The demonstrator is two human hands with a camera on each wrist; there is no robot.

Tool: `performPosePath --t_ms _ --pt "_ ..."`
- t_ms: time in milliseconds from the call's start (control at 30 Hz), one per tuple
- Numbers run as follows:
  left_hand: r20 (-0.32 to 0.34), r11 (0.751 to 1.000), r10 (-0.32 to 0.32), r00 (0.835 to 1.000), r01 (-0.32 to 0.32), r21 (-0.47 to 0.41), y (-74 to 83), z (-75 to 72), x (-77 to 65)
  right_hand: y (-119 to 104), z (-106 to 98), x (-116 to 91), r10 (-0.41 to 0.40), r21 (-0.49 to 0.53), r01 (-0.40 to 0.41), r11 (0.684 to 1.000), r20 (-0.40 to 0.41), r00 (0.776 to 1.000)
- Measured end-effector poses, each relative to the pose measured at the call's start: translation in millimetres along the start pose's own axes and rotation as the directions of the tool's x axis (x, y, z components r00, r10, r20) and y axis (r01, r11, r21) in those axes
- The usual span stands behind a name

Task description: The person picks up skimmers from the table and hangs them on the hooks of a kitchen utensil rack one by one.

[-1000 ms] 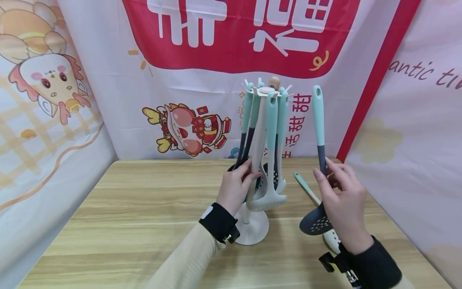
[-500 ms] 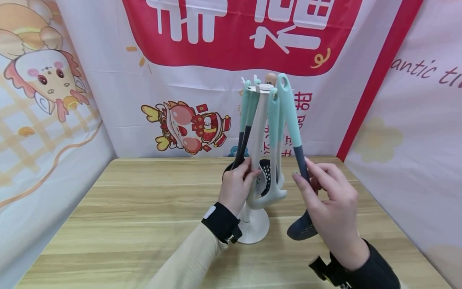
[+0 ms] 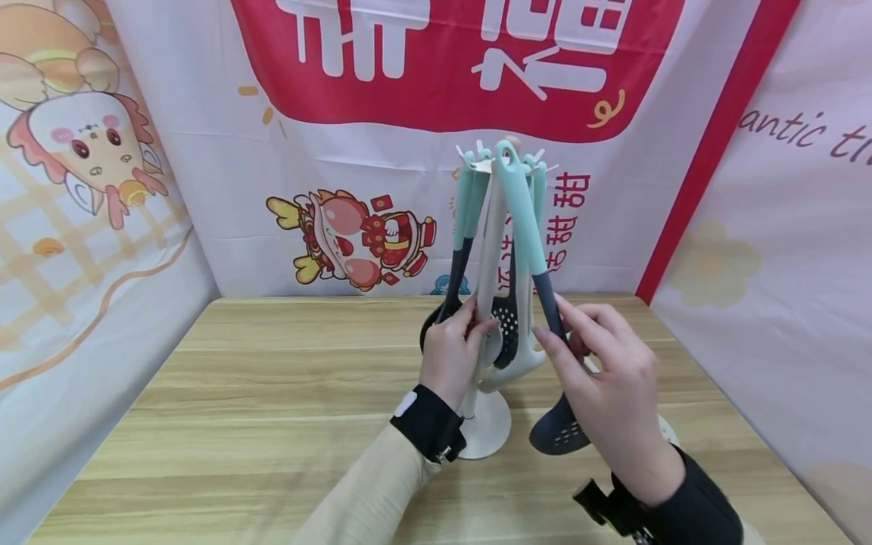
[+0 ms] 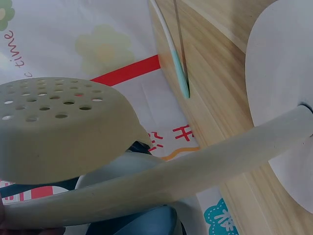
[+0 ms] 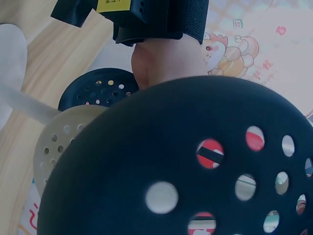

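My right hand (image 3: 613, 378) pinches the dark shaft of a skimmer (image 3: 560, 431). Its mint handle leans left, and the holed end (image 3: 507, 151) overlaps the top of a utensil rack (image 3: 489, 265); whether it touches a hook cannot be told. The perforated bowl (image 5: 127, 147) hangs low, large in the right wrist view. With my left hand (image 3: 451, 356) I grip the rack's pole (image 4: 195, 161). Dark utensils (image 3: 455, 276) hang on the left side, another dark skimmer (image 3: 506, 333) behind, and a pale ladle-like utensil (image 3: 518, 367) near the front.
The rack's round white base (image 3: 490, 435) stands on the wooden table (image 3: 238, 424). Behind my right hand lies a pale perforated utensil (image 3: 668, 430), mostly hidden; its mint handle (image 4: 180, 73) shows in the left wrist view. Printed cloth (image 3: 354, 166) hangs behind and at both sides.
My right hand has carried the dark skimmer leftward to the rack, tilting its handle top to the left. My left hand has stayed at the pole, shifting slightly right.
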State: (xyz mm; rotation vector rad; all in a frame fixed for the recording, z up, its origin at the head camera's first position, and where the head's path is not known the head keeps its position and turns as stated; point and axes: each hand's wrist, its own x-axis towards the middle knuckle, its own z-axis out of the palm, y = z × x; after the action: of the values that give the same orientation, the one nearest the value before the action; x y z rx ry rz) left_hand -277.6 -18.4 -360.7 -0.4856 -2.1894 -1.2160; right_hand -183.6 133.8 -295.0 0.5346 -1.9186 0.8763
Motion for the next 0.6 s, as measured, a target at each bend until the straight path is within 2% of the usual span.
performPosePath --t_ms 300,600 --pt "0.019 0.999 -0.034 0.999 0.034 -0.004 1.4 -1.3 -0.7 -1.6 4.8 1.1 -0.009 0.007 0.009 1.0 0.009 1.0" --pt "0.014 1.0 -0.028 1.0 0.028 -0.004 -0.1 -0.5 -1.8 -3.7 4.7 2.4 0.017 -0.014 -0.017 1.0 0.03 0.999"
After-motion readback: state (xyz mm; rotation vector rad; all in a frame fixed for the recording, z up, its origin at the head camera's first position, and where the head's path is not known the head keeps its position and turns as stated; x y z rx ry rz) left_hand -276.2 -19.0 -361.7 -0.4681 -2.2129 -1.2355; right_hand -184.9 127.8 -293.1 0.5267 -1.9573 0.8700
